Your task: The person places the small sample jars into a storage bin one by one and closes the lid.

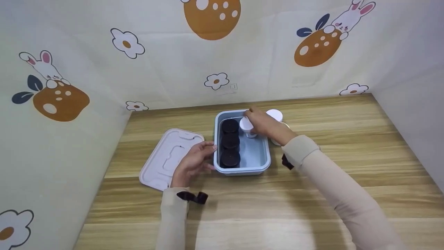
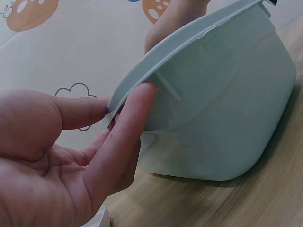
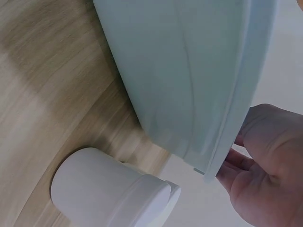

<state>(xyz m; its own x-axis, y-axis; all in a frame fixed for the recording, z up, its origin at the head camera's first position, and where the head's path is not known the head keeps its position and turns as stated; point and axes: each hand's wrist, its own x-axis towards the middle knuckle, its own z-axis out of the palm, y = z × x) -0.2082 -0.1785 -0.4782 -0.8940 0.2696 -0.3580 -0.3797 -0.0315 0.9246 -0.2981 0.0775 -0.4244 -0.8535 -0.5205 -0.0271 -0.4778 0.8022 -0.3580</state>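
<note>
A light blue plastic storage bin (image 1: 243, 170) stands on the wooden table. My left hand (image 1: 192, 160) pinches its left rim, thumb on top and fingers against the outer wall, as the left wrist view shows. Along the bin's left side stand three black-topped jars (image 1: 230, 159) in a row. My right hand (image 1: 262, 122) reaches over the far right rim and grips a white-lidded jar (image 1: 246, 124) at the far right inside. In the right wrist view the bin wall (image 3: 189, 61) hides that jar and part of the fingers.
White jars (image 1: 274, 114) stand just outside the bin's right side, partly behind the right forearm; one white jar (image 3: 94, 189) shows in the right wrist view. A pale bin lid (image 1: 160, 161) lies on the table at left. A patterned cloth wall (image 1: 173, 76) borders the table's back.
</note>
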